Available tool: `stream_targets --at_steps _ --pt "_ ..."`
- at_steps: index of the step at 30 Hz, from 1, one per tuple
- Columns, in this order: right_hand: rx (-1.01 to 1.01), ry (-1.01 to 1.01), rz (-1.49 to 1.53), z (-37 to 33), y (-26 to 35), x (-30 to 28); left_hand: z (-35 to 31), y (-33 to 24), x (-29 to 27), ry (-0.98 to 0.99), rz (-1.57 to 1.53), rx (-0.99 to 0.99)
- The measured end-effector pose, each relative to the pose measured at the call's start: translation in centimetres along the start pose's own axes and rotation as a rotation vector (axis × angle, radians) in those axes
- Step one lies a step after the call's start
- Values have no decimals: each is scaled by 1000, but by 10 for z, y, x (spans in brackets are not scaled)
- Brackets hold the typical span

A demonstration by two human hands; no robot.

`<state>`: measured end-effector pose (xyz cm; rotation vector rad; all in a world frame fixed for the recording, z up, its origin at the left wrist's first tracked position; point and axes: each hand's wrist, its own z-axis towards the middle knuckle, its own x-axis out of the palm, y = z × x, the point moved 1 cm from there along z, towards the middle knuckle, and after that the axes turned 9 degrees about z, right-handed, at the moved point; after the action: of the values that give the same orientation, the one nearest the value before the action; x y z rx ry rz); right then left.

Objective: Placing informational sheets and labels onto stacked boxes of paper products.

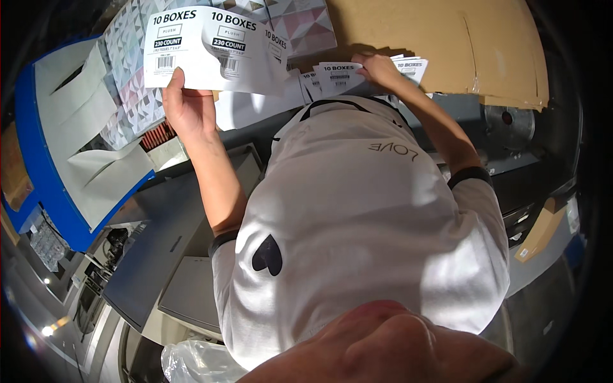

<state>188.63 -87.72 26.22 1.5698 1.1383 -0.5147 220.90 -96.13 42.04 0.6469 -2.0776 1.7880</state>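
Note:
My left hand (pixel 190 110) pinches the lower edge of a white sheet of printed labels (pixel 191 50), thumb in front. The sheet is raised and curls along its right half. Beyond it stand wrapped boxes (pixel 305 30) with a pastel triangle pattern, partly hidden by the sheet. At the right, my right hand (pixel 384 70) is closed, its fingertips at the edge of loose white labels (pixel 338 78) fanned out by the near edge of the cardboard. More labels (pixel 412 67) stick out on the other side of that hand. Its fingertips are partly hidden.
Brown cardboard (pixel 440 38) covers the work surface at the far right. To the left is a blue-edged panel (pixel 75 127) with pale slit sheeting. Grey machine housing (pixel 153 249) stands lower left, above a clear plastic bag (pixel 198 364). A metal roller (pixel 509 127) lies at the right.

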Motion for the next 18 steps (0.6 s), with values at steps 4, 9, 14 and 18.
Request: stream_targets --at_steps 4,9,14,18 --pt "-196 -278 -108 -22 13 -18 4 0 -3 9 -20 2" --pt "-146 -237 -183 -16 0 9 8 -3 -12 14 -86 -24" --pt "-111 -172 -194 0 -1 1 0 -17 -41 59 -131 -35" --pt "-40 46 -196 9 -1 -5 -12 -26 -103 307 311 -87"
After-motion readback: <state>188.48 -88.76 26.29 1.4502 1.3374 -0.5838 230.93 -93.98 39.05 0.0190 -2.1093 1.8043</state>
